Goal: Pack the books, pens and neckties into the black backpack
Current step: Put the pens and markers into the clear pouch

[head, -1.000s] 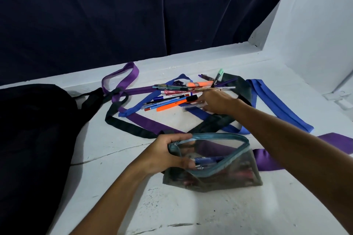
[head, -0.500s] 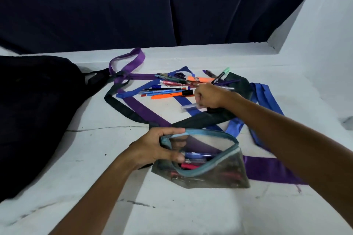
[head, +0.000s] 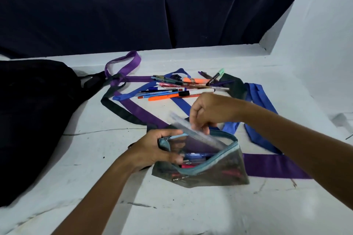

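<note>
Clear ruler [head: 198,132], motion-blurred, slants down into the open mouth of a see-through pencil pouch [head: 202,169]. Lower end of the ruler is already inside the pouch; upper end sticks out toward the far left.

Right hand [head: 207,112]: grip pinched on the ruler near its middle, fingertips curled over the top edge, directly above the pouch mouth.

Left hand [head: 160,148]: grip clenched on the pouch's left end at the teal zipper rim [head: 214,164], thumb on the far lip, fingers inside the near lip, holding the mouth apart. Several pens, blue and red among them, lie inside the pouch.

Pouch rests on the white desk [head: 172,206], near centre, partly over a purple necktie [head: 275,166] that runs out to its right.

Beyond the hands: loose pens [head: 172,91] in a heap, including an orange highlighter [head: 193,80], an orange pen with a black cap and a mint-capped marker [head: 216,75]. They lie on tangled neckties: a second purple one looped at the far left, a blue necktie [head: 256,105] stretching right, a black necktie [head: 118,108] curving left.

Black backpack [head: 32,120] slumps at the desk's left edge, well apart from the pouch, one strap touching the necktie tangle. No books in sight.

Dark blue curtain [head: 152,5] hangs behind; white wall [head: 321,24] on the right.
</note>
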A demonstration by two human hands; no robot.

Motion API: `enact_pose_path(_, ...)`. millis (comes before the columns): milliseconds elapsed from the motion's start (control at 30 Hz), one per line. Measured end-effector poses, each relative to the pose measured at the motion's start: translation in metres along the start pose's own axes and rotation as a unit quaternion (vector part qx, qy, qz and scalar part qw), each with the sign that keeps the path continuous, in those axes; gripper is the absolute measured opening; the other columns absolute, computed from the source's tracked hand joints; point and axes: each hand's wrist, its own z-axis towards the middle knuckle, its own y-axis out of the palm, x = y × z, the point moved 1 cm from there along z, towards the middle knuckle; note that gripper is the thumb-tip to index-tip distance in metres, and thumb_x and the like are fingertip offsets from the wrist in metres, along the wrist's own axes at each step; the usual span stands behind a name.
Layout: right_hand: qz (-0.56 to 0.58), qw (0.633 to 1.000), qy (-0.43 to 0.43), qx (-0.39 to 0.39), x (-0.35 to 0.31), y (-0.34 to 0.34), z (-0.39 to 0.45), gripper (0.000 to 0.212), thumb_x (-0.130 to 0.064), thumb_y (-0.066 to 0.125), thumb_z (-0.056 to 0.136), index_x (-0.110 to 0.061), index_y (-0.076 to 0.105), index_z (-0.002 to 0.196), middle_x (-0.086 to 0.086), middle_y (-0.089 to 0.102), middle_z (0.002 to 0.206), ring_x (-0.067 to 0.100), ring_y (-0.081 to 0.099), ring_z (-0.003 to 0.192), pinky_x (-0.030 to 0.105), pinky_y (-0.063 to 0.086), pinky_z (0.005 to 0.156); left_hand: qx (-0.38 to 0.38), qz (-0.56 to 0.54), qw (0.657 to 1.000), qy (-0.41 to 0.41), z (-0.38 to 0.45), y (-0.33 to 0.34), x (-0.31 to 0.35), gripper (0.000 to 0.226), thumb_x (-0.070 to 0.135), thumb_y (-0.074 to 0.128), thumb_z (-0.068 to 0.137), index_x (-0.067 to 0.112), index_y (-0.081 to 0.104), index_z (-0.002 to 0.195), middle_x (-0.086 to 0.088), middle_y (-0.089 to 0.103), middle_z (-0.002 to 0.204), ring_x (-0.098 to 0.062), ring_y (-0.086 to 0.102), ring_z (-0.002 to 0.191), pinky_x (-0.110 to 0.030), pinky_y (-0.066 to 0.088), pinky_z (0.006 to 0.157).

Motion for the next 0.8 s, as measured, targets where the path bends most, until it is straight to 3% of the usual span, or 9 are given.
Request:
enact_pose_path(67, -0.087, 0.995, 0.017, -0.055, 0.001, 0.006, 0.002, 0.011, 0.001, 0.063, 0.086, -0.001, 0.073, 0.082, 0.001, 0.071, 0.064, 0.006, 0.062, 0.051, 0.017, 0.038, 0.046, -0.007, 0.006, 1.0, 0.012, 0.0, -0.001, 0.002, 0.063, -0.01, 0.079, 0.063, 0.005, 0.062, 0.122, -0.008, 0.073, 0.11, -0.019, 0.068, 0.107, -0.027, 0.056, 0.082)
enact_pose_path(167, -0.161, 0.979, 0.038, -0.12, 0.003, 0.014, 0.007, 0.011, 0.0, 0.063, 0.085, -0.002, 0.074, 0.084, 0.007, 0.074, 0.077, 0.004, 0.065, 0.054, 0.022, 0.042, 0.052, -0.014, -0.001, 1.0, 0.006, 0.0, -0.005, 0.002, 0.073, -0.003, 0.081, 0.059, 0.01, 0.059, 0.128, -0.002, 0.074, 0.109, -0.016, 0.069, 0.105, -0.026, 0.056, 0.081)
enact_pose_path(233, -0.184, 0.975, 0.044, -0.116, 0.003, 0.014, 0.01, 0.012, 0.0, 0.062, 0.084, -0.002, 0.074, 0.085, 0.006, 0.075, 0.078, 0.004, 0.065, 0.054, 0.023, 0.045, 0.058, -0.017, -0.01, 1.0, 0.0, 0.002, -0.007, 0.001, 0.079, 0.002, 0.085, 0.056, 0.012, 0.057, 0.13, -0.002, 0.072, 0.116, -0.017, 0.066, 0.112, -0.029, 0.056, 0.085)
enact_pose_path(367, -0.188, 0.98, 0.046, -0.054, 0.006, -0.003, 0.01, 0.01, -0.006, 0.068, 0.085, -0.011, 0.077, 0.087, -0.014, 0.066, 0.069, -0.004, 0.057, 0.055, 0.006, 0.039, 0.05, -0.029, -0.032, 0.999, -0.015, 0.004, -0.009, -0.001, 0.096, 0.021, 0.097, 0.04, 0.014, 0.058, 0.127, -0.005, 0.07, 0.121, -0.018, 0.064, 0.116, -0.033, 0.057, 0.087)
enact_pose_path(433, -0.212, 0.97, 0.073, -0.093, 0.013, -0.009, 0.008, 0.009, -0.013, 0.072, 0.083, -0.017, 0.078, 0.088, -0.017, 0.066, 0.07, -0.001, 0.056, 0.061, 0.013, 0.044, 0.057, -0.026, -0.031, 0.999, -0.011, 0.004, -0.01, 0.0, 0.09, 0.013, 0.093, 0.045, 0.011, 0.058, 0.128, -0.005, 0.071, 0.119, -0.018, 0.065, 0.115, -0.032, 0.058, 0.084)
enact_pose_path(533, -0.238, 0.947, 0.128, -0.171, 0.027, -0.005, 0.003, 0.016, -0.01, 0.069, 0.083, -0.019, 0.077, 0.094, -0.008, 0.071, 0.085, 0.011, 0.063, 0.077, 0.033, 0.056, 0.076, -0.006, -0.024, 1.0, -0.012, 0.005, -0.01, 0.003, 0.079, 0.0, 0.083, 0.051, 0.009, 0.06, 0.126, -0.004, 0.072, 0.115, -0.018, 0.068, 0.109, -0.03, 0.059, 0.081)
enact_pose_path(633, -0.234, 0.946, 0.143, -0.175, 0.033, -0.002, 0.001, 0.02, -0.009, 0.071, 0.083, -0.015, 0.075, 0.102, 0.0, 0.072, 0.097, 0.018, 0.069, 0.087, 0.033, 0.058, 0.081, 0.014, -0.009, 1.0, -0.02, 0.006, -0.01, 0.007, 0.08, 0.007, 0.088, 0.047, 0.011, 0.064, 0.123, -0.008, 0.072, 0.113, -0.021, 0.07, 0.104, -0.032, 0.058, 0.083)
enact_pose_path(700, -0.201, 0.955, 0.141, -0.164, 0.031, -0.006, 0.0, 0.016, -0.01, 0.076, 0.08, -0.016, 0.076, 0.094, 0.004, 0.074, 0.097, 0.022, 0.072, 0.086, 0.03, 0.059, 0.074, 0.022, 0.0, 1.0, -0.019, 0.007, -0.011, 0.013, 0.082, 0.012, 0.091, 0.042, 0.014, 0.067, 0.12, -0.008, 0.071, 0.115, -0.021, 0.069, 0.105, -0.034, 0.059, 0.084)
enact_pose_path(800, -0.157, 0.969, 0.13, -0.143, 0.02, -0.022, -0.001, 0.01, -0.006, 0.077, 0.079, -0.012, 0.076, 0.086, 0.012, 0.075, 0.089, 0.017, 0.072, 0.067, 0.037, 0.059, 0.074, 0.038, -0.009, 0.999, -0.007, 0.012, -0.016, 0.03, 0.075, 0.009, 0.087, 0.045, 0.014, 0.067, 0.117, -0.009, 0.071, 0.114, -0.021, 0.069, 0.103, -0.03, 0.059, 0.079)
